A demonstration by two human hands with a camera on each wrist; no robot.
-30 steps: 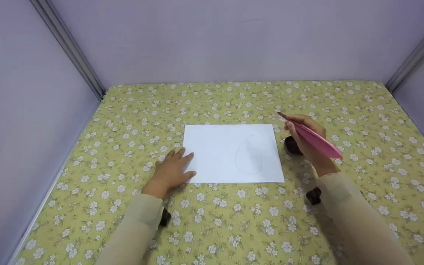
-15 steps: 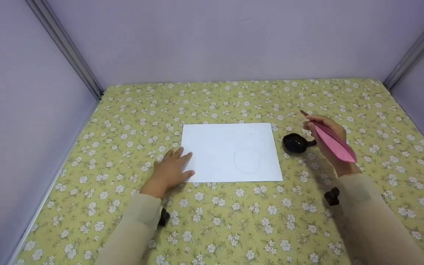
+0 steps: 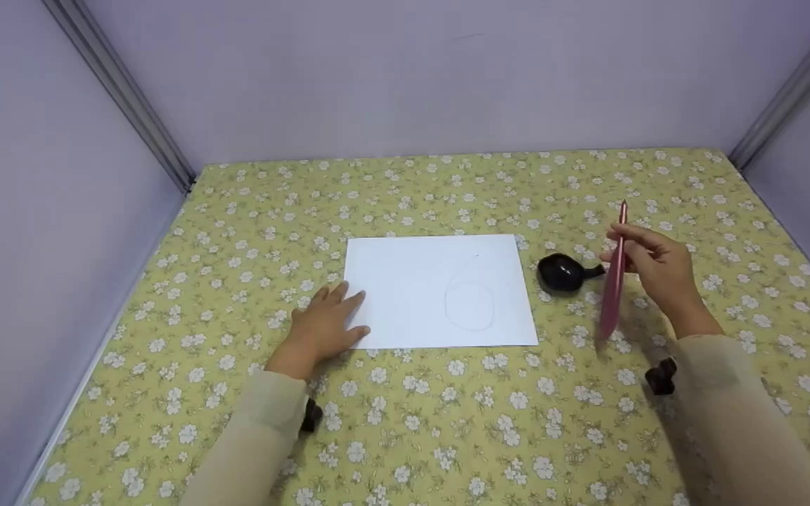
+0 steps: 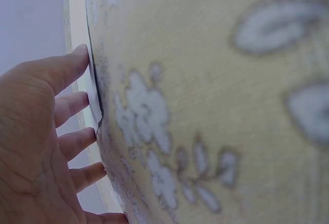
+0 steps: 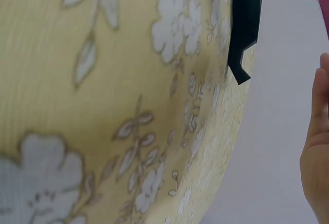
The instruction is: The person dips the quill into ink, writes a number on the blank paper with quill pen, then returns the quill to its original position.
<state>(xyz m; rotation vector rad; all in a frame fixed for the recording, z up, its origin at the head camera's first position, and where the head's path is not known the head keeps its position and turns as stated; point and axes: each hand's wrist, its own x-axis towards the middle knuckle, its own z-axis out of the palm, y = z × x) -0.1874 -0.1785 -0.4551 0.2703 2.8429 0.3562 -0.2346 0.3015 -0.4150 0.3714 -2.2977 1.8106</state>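
Observation:
My left hand [image 3: 324, 327] rests with spread fingers on the left edge of a white sheet of paper [image 3: 405, 295]. In the left wrist view its fingertips lie along the paper's edge. A faint oval outline marks the paper's right half. My right hand [image 3: 658, 267] pinches a pink feather-shaped pen [image 3: 614, 288] in the air to the right of the paper. The pen's narrow pointed end is up, its broad end toward me. Just left of that hand stands a small round black pot [image 3: 560, 273] with a short handle, also visible in the right wrist view.
A yellow flowered cloth [image 3: 447, 422] covers the table. Pale panels [image 3: 405, 84] enclose the back and both sides, with grey posts [image 3: 124, 98] at the corners. A small black device [image 3: 660, 376] sits under each wrist.
My right hand has moved right with the pen, away from the paper, and turned it more upright in view. The black pot has come out from behind it. The left hand stays put.

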